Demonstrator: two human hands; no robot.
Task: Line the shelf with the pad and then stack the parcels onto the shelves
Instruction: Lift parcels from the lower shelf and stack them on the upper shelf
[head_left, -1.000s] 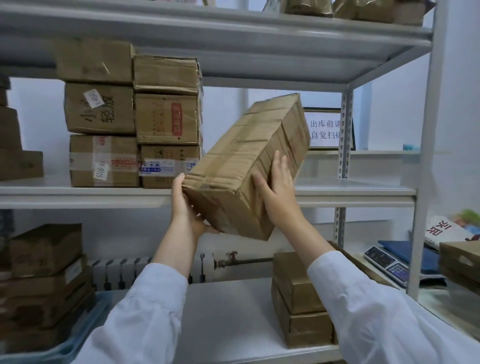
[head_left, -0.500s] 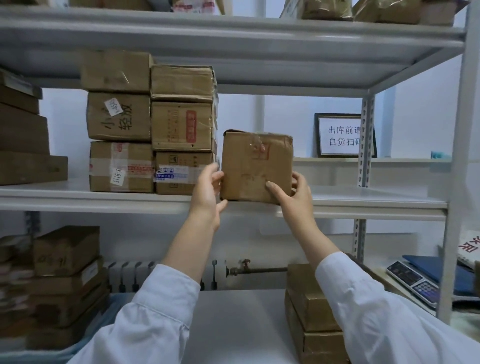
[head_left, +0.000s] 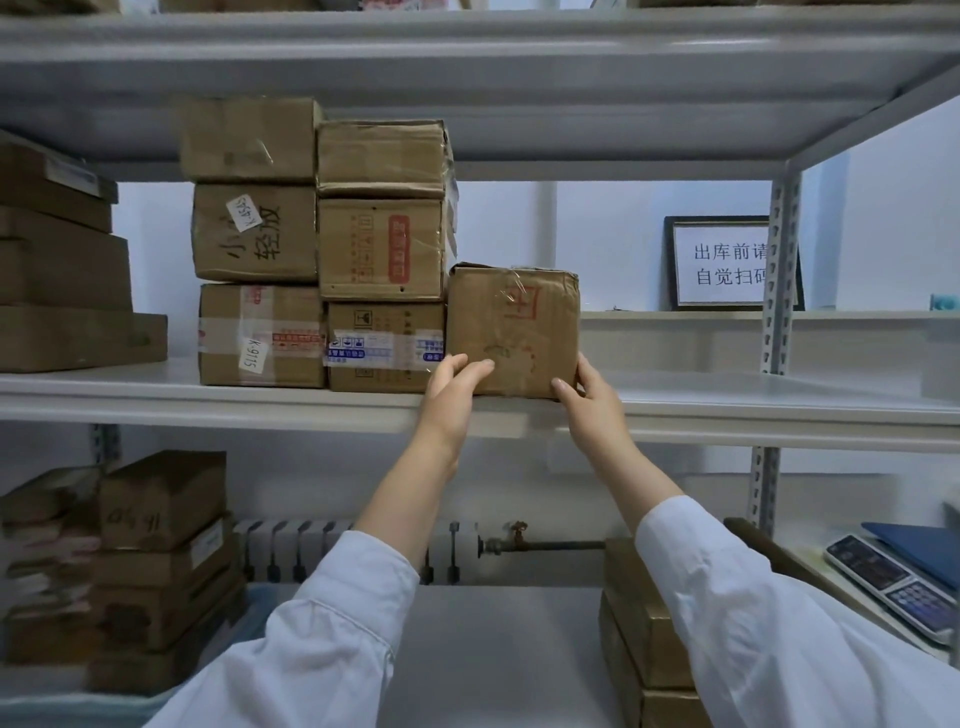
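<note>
A brown cardboard parcel (head_left: 511, 327) with clear tape and a red mark stands on the middle shelf (head_left: 727, 400), tight against the stacked parcels (head_left: 382, 249) to its left. My left hand (head_left: 452, 389) touches its lower left front face with straight fingers. At its lower right corner my right hand (head_left: 587, 395) grips the parcel, thumb on the front face and fingers round the side. A pale pad covers the shelf top under the parcels.
More parcels fill the left of the middle shelf (head_left: 62, 291) and lower left (head_left: 156, 545). Two flat boxes (head_left: 639, 649) lie on the lower surface at right. A scale (head_left: 893, 587) and framed sign (head_left: 727, 265) sit at the right. The upper shelf (head_left: 467, 67) hangs close overhead.
The parcel went from tilted in the air to flat on the middle shelf, then slid left against the stack. Both hands followed it.
</note>
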